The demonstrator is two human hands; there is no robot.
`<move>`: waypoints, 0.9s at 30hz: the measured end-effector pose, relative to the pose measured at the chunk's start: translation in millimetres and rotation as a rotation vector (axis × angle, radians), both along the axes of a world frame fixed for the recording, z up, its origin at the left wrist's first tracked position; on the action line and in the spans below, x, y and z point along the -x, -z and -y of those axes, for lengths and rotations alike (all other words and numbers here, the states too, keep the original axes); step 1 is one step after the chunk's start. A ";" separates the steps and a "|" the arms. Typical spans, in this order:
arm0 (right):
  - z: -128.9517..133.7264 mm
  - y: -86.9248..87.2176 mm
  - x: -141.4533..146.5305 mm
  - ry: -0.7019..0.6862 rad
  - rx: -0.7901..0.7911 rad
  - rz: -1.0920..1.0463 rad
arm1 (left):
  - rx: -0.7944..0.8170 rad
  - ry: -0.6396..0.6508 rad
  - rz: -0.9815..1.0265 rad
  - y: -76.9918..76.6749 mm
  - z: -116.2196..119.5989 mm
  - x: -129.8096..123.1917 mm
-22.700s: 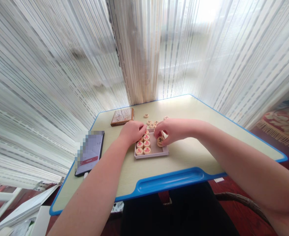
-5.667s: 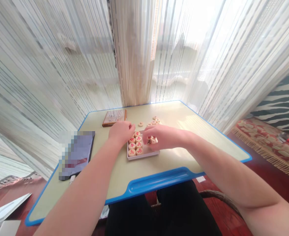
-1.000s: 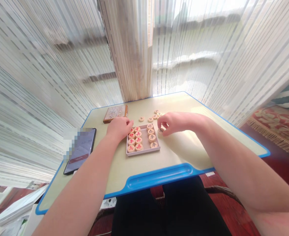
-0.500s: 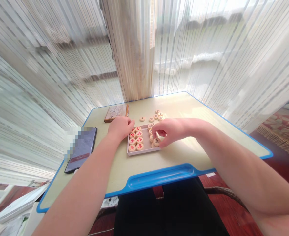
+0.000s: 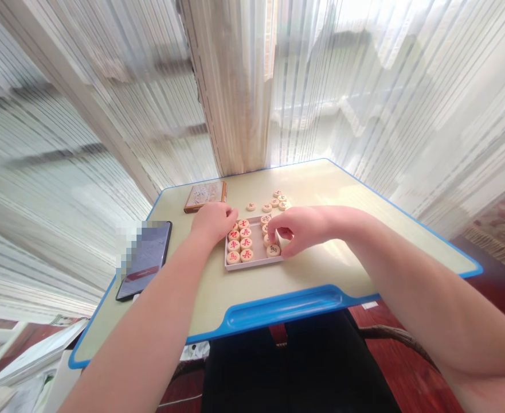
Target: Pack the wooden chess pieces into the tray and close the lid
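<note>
A shallow white box [image 5: 255, 264] lies on the table with several round xiangqi pieces in it. Red-marked pieces [image 5: 246, 244] fill two columns on its left side, and black-marked ones stand along its right side. My left hand [image 5: 215, 222] rests at the box's upper left corner, fingers curled in; what they hold, if anything, is hidden. Over the right edge is my right hand [image 5: 290, 229], thumb and fingers apart, just above a black-marked piece [image 5: 273, 250] lying in the lower right corner. Nothing shows between those fingers.
Several loose pieces [image 5: 275, 202] lie behind the box. A flat brown-edged box [image 5: 204, 196] is at the back left, and a dark tablet or phone [image 5: 149, 258] at the left. The table [image 5: 385, 229] has a blue rim and a front trough [image 5: 284, 307].
The black-marked piece under my right hand, tilted over another before, now lies flat in the lower right corner. My right fingers have parted from it. The view has shifted slightly.
</note>
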State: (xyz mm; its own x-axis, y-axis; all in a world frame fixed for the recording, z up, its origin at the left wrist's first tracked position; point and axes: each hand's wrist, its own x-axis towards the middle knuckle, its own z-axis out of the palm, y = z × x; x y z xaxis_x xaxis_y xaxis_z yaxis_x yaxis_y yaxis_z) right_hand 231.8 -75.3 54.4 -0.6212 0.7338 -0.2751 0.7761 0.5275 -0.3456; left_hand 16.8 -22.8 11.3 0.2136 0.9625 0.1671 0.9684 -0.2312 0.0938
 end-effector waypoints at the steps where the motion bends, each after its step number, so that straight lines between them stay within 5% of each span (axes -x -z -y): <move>1: -0.1 0.2 -0.2 -0.001 -0.004 -0.002 | -0.004 0.000 0.000 0.0 0.2 0.0; 16: 4.6 0.5 10.7 -0.038 0.097 -0.105 | -0.001 0.015 -0.005 -0.5 0.9 -0.4; 27: -9.2 0.4 -6.5 0.124 -0.055 -0.224 | 0.015 0.023 -0.004 -2.6 3.9 -2.5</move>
